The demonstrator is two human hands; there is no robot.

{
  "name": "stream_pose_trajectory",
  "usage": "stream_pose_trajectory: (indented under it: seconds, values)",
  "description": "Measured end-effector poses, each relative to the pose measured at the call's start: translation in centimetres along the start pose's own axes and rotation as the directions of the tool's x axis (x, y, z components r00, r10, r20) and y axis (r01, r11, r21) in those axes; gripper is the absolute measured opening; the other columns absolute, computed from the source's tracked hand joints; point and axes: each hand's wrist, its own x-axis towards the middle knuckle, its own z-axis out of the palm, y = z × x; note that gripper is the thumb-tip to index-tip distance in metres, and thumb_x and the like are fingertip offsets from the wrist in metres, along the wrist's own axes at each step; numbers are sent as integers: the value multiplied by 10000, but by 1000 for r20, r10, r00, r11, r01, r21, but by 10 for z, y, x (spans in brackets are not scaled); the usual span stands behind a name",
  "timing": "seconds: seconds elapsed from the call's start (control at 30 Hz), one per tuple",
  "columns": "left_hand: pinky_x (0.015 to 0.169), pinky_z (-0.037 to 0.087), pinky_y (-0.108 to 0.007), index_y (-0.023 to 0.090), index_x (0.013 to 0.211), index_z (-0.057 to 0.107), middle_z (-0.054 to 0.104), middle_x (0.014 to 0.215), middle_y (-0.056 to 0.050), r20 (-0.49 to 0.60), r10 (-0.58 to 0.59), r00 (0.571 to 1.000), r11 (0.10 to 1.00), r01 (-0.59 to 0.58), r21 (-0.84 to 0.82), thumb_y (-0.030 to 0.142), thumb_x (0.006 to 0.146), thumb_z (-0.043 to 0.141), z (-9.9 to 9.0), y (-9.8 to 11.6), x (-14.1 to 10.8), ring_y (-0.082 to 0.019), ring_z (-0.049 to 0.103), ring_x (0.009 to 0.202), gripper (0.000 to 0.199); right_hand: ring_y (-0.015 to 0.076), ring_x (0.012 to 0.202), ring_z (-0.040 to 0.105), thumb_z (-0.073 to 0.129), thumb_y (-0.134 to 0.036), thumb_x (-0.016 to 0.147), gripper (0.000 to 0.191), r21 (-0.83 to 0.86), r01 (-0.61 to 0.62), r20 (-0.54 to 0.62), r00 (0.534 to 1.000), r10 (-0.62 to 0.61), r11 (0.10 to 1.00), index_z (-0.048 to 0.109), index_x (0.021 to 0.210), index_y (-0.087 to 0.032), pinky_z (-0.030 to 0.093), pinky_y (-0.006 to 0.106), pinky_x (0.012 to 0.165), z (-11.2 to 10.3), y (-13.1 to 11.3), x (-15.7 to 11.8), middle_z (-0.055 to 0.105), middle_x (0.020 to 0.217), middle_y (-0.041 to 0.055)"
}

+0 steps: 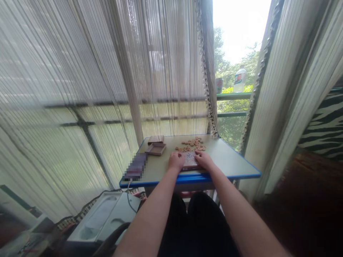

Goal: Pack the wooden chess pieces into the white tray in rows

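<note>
A flat wooden board (189, 163) with dark markings lies near the front edge of the table. At its left side is my left hand (176, 161), fingers curled together over the rim. My right hand (204, 159) rests at the opposite side, its fingertips closed near the upper right corner. Whatever either hand pinches is too small to make out. Just beyond the board, several small round wooden pieces (197, 142) are scattered, some close to my fingers.
The pale table (233, 160) has a blue edge. On its left stand an open shallow wooden box (156, 149), a second wooden piece (155, 139) behind it, and a blurred-out flat device (136, 166) with a cable. A bottle (239, 79) and a cup (219, 85) stand on the railing.
</note>
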Motion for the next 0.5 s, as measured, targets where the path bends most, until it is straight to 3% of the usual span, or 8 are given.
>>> stream_pose_trajectory:
  seconds: [0.1,0.27,0.5]
  values:
    - [863,410,-271,155,810,637,575,951,-106,-27,-30,999,999,31,10,344,745,528,0,-1,0,-186,558,891,228,167,989,571,468,-273,762,421,-24,4,10,1000,-4,1000,583,1157,-185,397,227,871,-1,-1,-2,636,1095,50]
    - [857,415,-270,167,871,648,560,1000,-103,-3,-25,1000,1000,25,0,265,719,546,2,-3,1,-181,563,888,207,172,1022,556,461,-280,766,413,-56,30,2,1000,-30,998,592,1147,-190,390,234,888,-2,-2,-4,623,1124,53]
    - [875,411,-258,156,893,665,584,1056,-95,12,41,999,998,-41,-49,200,728,515,5,-7,4,-183,559,941,228,141,1096,500,452,-248,775,371,-102,98,-24,995,-101,990,625,1092,-160,334,192,954,-2,-3,-5,576,1188,48]
